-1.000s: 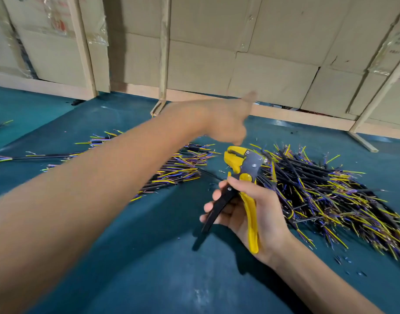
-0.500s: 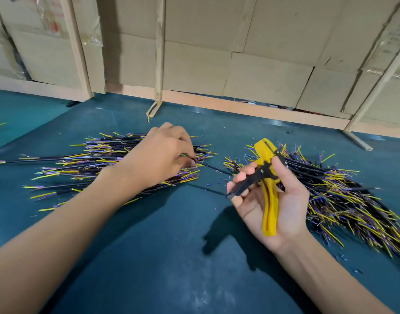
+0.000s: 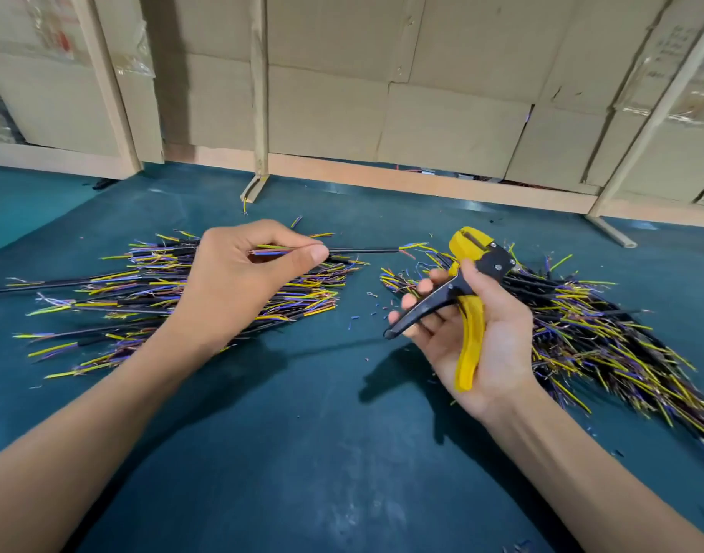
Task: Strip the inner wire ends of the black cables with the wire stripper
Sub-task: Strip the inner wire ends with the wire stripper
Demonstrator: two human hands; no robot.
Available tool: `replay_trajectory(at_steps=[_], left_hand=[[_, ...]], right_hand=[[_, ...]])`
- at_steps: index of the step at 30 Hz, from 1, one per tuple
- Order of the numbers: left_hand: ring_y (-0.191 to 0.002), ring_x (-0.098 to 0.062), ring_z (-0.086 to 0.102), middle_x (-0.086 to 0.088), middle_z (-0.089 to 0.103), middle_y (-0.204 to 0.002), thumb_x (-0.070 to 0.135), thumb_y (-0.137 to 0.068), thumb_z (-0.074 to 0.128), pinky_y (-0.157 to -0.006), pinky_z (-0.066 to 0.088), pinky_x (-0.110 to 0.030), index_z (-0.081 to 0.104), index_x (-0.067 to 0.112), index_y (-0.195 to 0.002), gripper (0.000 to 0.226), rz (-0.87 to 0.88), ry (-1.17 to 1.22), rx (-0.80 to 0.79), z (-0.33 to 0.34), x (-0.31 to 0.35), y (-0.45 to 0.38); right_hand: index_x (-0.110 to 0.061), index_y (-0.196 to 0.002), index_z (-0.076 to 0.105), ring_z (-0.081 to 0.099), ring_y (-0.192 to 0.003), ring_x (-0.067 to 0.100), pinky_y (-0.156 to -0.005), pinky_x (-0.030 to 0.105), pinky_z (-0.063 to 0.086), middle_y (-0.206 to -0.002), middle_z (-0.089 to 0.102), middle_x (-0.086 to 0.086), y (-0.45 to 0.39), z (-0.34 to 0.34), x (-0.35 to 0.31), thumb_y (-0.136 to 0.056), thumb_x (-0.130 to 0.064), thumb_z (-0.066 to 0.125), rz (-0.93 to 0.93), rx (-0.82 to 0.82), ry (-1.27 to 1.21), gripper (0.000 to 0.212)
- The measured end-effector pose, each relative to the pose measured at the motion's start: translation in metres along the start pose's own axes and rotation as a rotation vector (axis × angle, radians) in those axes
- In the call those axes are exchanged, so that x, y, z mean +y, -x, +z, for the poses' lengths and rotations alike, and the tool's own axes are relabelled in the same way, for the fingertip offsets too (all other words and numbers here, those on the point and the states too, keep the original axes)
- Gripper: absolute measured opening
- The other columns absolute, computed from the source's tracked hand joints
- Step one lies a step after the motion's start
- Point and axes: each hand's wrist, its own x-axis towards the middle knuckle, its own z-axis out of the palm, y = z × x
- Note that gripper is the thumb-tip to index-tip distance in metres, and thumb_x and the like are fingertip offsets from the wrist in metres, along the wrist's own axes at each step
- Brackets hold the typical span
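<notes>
Forearms reach in from the near edge over a teal tabletop (image 3: 302, 453). Right hand (image 3: 478, 337) lies palm-up, its fingers curled round a yellow-and-black wire stripper (image 3: 468, 297) whose handles stand apart and whose head points away. Left hand (image 3: 242, 281), above the left pile of cables (image 3: 114, 301), pinches one black cable (image 3: 362, 251) between thumb and forefinger, its coloured wire ends reaching toward the stripper's head. Beyond the right hand lies a second pile (image 3: 605, 333); cardboard panels (image 3: 442, 125) stand behind.

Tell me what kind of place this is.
Probably a small cable-assembly workshop: piles of cut black cables on a teal work mat, a wire stripper in hand, cardboard cartons stacked behind.
</notes>
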Motion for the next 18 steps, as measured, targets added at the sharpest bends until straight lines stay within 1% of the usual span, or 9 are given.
replay_trajectory(at_steps=[2, 5, 7, 9, 12, 15, 17, 18], left_hand=[[-0.075, 0.004, 0.066, 0.011, 0.077, -0.084, 0.036, -0.080, 0.080, -0.071, 0.049, -0.011, 0.081, 0.029, -0.084, 0.007, -0.010, 0.075, -0.059, 0.009, 0.002, 0.004], [-0.063, -0.003, 0.060, 0.009, 0.072, -0.074, 0.038, -0.076, 0.085, -0.059, 0.047, -0.014, 0.081, 0.032, -0.081, 0.009, -0.061, 0.179, -0.126, 0.018, -0.001, 0.009], [-0.057, -0.004, 0.056, 0.007, 0.068, -0.069, 0.039, -0.071, 0.085, -0.053, 0.044, -0.014, 0.082, 0.030, -0.080, 0.013, -0.087, 0.265, -0.124, 0.021, -0.003, 0.010], [-0.054, -0.005, 0.055, 0.006, 0.066, -0.067, 0.040, -0.068, 0.084, -0.052, 0.043, -0.013, 0.082, 0.027, -0.079, 0.017, -0.110, 0.322, -0.113, 0.021, -0.005, 0.008], [-0.054, -0.008, 0.054, 0.005, 0.065, -0.064, 0.042, -0.066, 0.085, -0.050, 0.042, -0.016, 0.082, 0.026, -0.079, 0.021, -0.129, 0.294, -0.128, 0.020, -0.007, 0.008], [-0.053, -0.011, 0.053, 0.003, 0.064, -0.061, 0.036, -0.068, 0.085, -0.049, 0.039, -0.019, 0.081, 0.023, -0.080, 0.019, -0.137, 0.331, -0.152, 0.019, -0.008, 0.008], [-0.053, -0.016, 0.052, -0.004, 0.064, -0.063, 0.031, -0.070, 0.085, -0.050, 0.039, -0.022, 0.081, 0.018, -0.082, 0.018, -0.146, 0.416, -0.158, 0.019, -0.007, 0.008], [-0.054, -0.019, 0.053, -0.007, 0.066, -0.065, 0.026, -0.071, 0.085, -0.052, 0.041, -0.023, 0.081, 0.015, -0.083, 0.018, -0.155, 0.482, -0.160, 0.020, -0.006, 0.008]], right_hand=[[-0.007, -0.093, 0.068, 0.068, -0.073, 0.031, -0.070, 0.046, 0.060, -0.090, 0.069, 0.012, 0.001, 0.003, 0.000, -0.088, -0.028, 0.068, -0.048, 0.007, 0.099, 0.022], [-0.003, -0.102, 0.062, 0.067, -0.071, 0.029, -0.070, 0.045, 0.059, -0.088, 0.069, 0.011, 0.004, 0.006, -0.001, -0.086, -0.018, 0.066, -0.116, -0.012, 0.151, 0.022], [-0.007, -0.095, 0.060, 0.066, -0.071, 0.028, -0.072, 0.045, 0.060, -0.084, 0.065, 0.008, 0.005, 0.006, -0.004, -0.088, -0.011, 0.063, -0.138, -0.044, 0.149, 0.009], [-0.009, -0.090, 0.061, 0.066, -0.071, 0.027, -0.074, 0.045, 0.060, -0.084, 0.064, 0.008, 0.005, 0.006, -0.006, -0.089, -0.009, 0.061, -0.143, -0.069, 0.129, 0.001], [-0.011, -0.088, 0.064, 0.066, -0.072, 0.028, -0.074, 0.045, 0.060, -0.085, 0.064, 0.008, 0.004, 0.005, -0.007, -0.089, -0.009, 0.061, -0.154, -0.076, 0.121, 0.004], [-0.011, -0.084, 0.064, 0.066, -0.071, 0.029, -0.074, 0.047, 0.060, -0.082, 0.062, 0.008, 0.003, 0.004, -0.005, -0.088, -0.009, 0.062, -0.167, -0.057, 0.150, 0.006], [-0.010, -0.085, 0.064, 0.066, -0.071, 0.030, -0.072, 0.047, 0.060, -0.081, 0.062, 0.009, 0.001, 0.004, -0.003, -0.086, -0.010, 0.064, -0.156, -0.033, 0.169, 0.001], [-0.008, -0.086, 0.064, 0.067, -0.072, 0.031, -0.072, 0.047, 0.060, -0.080, 0.063, 0.010, 0.001, 0.004, -0.003, -0.084, -0.010, 0.066, -0.147, -0.017, 0.181, 0.004]])
